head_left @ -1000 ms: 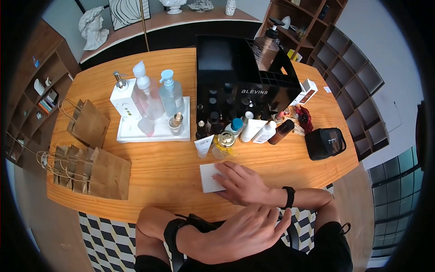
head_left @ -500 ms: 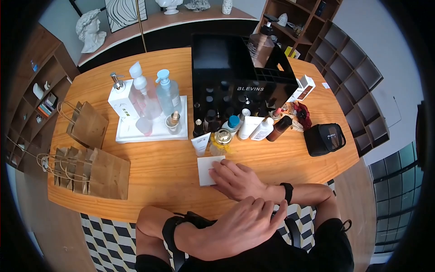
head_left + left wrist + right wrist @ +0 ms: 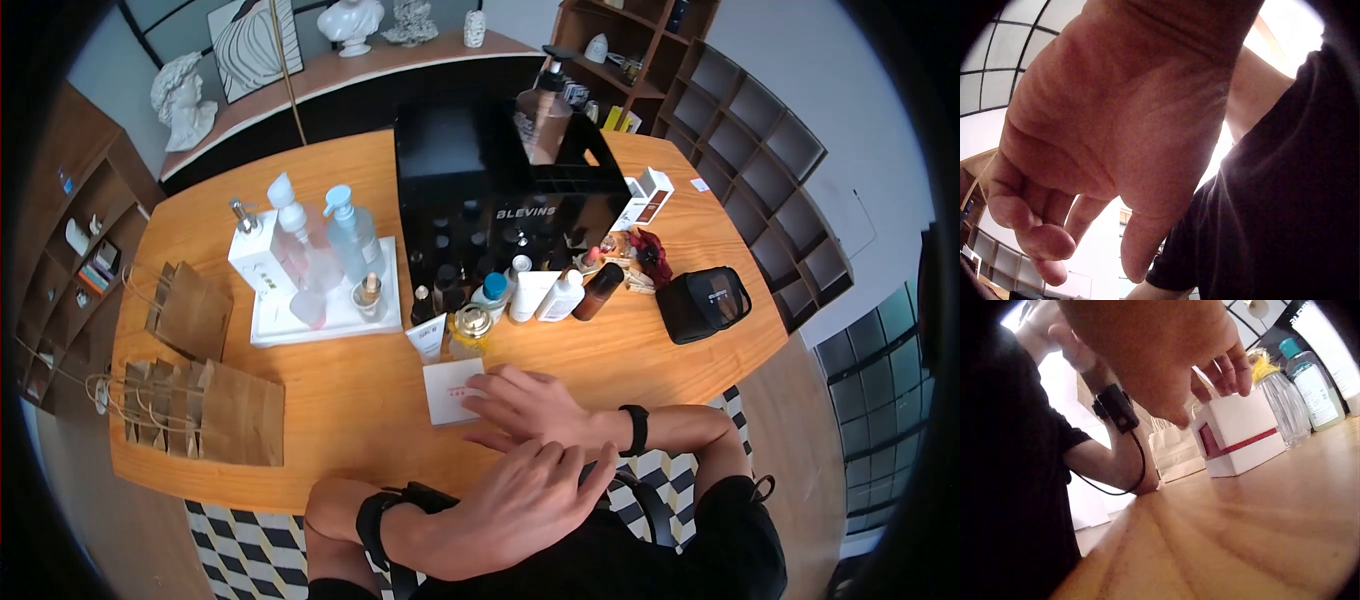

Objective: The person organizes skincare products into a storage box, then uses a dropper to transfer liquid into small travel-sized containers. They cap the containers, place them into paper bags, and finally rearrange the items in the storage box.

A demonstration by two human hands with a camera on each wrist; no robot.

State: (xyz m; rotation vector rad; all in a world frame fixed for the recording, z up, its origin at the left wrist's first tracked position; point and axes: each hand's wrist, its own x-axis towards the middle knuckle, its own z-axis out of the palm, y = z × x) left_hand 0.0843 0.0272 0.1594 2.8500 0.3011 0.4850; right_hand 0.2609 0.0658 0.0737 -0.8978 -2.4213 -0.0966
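Note:
A small white box (image 3: 447,392) with red print on top lies near the table's front edge. My right hand (image 3: 530,406) is at its right side, fingers spread over the edge and relaxed. In the right wrist view, the fingertips of this hand (image 3: 1154,356) are at the top of the box (image 3: 1244,422), whose side has a red band; whether they touch is unclear. My left hand (image 3: 497,508) hangs in front of my body, beside the right wrist, holding nothing; in the left wrist view, the hand (image 3: 1110,125) shows an empty palm and loosely bent fingers.
Behind the box stand a white tube (image 3: 428,340), a gold-capped glass bottle (image 3: 470,330) and several other bottles before a black organizer (image 3: 500,175). Pump bottles stand on a white tray (image 3: 325,330). Paper bags (image 3: 240,415) are at left, a black pouch (image 3: 700,305) at right.
The head view has shifted and tilted. My right fingers have drawn back a little from the box top, uncovering its red print. My left hand stays empty near the right wrist.

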